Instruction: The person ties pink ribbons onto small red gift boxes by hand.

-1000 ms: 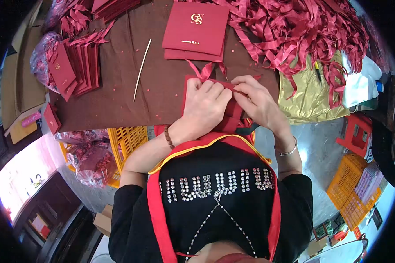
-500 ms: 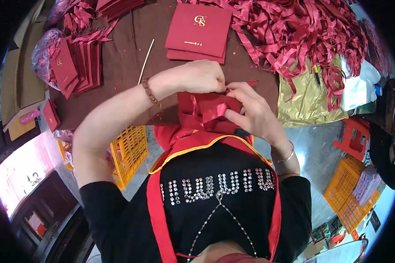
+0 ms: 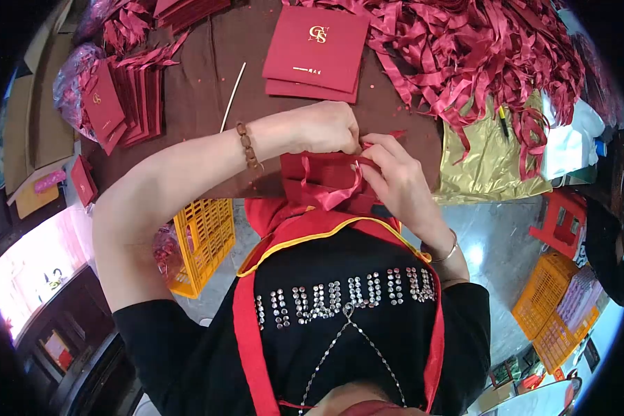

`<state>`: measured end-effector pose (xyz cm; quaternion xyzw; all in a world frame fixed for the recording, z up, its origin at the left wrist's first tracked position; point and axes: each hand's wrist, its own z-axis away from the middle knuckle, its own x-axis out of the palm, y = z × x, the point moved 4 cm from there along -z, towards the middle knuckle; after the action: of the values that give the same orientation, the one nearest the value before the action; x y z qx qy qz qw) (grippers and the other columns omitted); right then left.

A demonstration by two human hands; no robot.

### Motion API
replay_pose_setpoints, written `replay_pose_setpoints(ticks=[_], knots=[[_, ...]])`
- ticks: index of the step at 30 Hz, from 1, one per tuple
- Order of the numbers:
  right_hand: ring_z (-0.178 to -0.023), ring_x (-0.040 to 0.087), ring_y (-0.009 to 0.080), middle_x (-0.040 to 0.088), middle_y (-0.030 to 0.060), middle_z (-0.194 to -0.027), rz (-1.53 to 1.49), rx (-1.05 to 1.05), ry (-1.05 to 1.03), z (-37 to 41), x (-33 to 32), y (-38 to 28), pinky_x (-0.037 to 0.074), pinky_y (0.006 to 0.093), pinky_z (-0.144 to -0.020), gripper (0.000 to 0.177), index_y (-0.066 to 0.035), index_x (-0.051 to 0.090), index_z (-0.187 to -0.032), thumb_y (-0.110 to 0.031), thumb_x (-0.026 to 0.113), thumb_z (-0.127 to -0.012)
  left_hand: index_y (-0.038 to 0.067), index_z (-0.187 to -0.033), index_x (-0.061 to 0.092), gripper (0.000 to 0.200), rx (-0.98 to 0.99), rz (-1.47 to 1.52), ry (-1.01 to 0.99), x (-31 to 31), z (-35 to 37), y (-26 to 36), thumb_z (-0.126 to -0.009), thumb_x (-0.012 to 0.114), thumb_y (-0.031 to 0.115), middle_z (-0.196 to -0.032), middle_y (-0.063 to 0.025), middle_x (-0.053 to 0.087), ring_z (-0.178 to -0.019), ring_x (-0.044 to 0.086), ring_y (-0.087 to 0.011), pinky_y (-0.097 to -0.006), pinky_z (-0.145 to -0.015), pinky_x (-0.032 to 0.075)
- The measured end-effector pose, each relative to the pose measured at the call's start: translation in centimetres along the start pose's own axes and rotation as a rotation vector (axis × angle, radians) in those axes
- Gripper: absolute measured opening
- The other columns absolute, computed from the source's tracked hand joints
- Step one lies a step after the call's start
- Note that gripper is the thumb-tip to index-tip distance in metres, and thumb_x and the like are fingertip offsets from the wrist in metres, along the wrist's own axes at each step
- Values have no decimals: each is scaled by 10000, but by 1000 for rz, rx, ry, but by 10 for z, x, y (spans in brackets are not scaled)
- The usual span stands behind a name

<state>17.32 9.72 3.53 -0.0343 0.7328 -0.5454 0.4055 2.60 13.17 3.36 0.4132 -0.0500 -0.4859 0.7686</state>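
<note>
A dark red paper bag [image 3: 295, 170] lies at the table's near edge, in front of my red apron. A loop of shiny red ribbon [image 3: 336, 199] hangs across it. My left hand [image 3: 329, 129], with a brown beaded bracelet at the wrist, is closed above the bag's top edge; its fingertips are hidden, close to the ribbon. Beside it, my right hand [image 3: 396, 173] pinches the ribbon between thumb and fingers, and the two hands almost touch.
Beyond my hands lie flat red bags [image 3: 315, 48] with gold lettering. A heap of red ribbons [image 3: 471, 55] covers the back right, near gold wrapping [image 3: 478, 163]. Standing red bags [image 3: 135, 104] and a thin stick [image 3: 234, 97] are at left. A yellow crate [image 3: 204, 239] stands below.
My left elbow has swung outward and the left hand has shifted slightly right and down. The ribbon loop has dropped lower and hangs more open beneath my right hand.
</note>
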Motion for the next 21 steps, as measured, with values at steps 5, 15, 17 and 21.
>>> replay_pose_setpoints(ticks=[5,15,17,21], knots=[[-843,605,330,581,175,-1036,-38,-90,-26,-3,-7,4,490,345,-701,146,29,586,-910,-9,635,-778,-38,-829,645,228,38,32,61,4,-5,-7,-773,597,177,-712,-152,620,-686,578,-207,-334,-647,443],[-733,561,274,560,130,-833,-196,-100,-180,-10,-6,8,450,331,-635,151,35,587,-886,-17,656,-763,31,-879,594,141,502,428,549,-63,-3,9,-911,555,163,-710,75,512,-638,441,-38,-206,-560,378],[-714,552,269,551,127,-810,-178,-116,-206,-12,-3,6,441,333,-617,150,31,590,-883,-29,659,-764,39,-948,590,125,554,454,526,-89,7,27,-924,519,139,-783,60,524,-691,459,-33,-199,-598,403],[-705,544,255,543,123,-794,-171,-75,-206,-14,1,12,429,330,-607,163,32,594,-891,-75,654,-783,-18,-875,543,201,678,307,525,-81,11,65,-925,522,175,-785,-50,527,-721,488,-130,-285,-673,425]])
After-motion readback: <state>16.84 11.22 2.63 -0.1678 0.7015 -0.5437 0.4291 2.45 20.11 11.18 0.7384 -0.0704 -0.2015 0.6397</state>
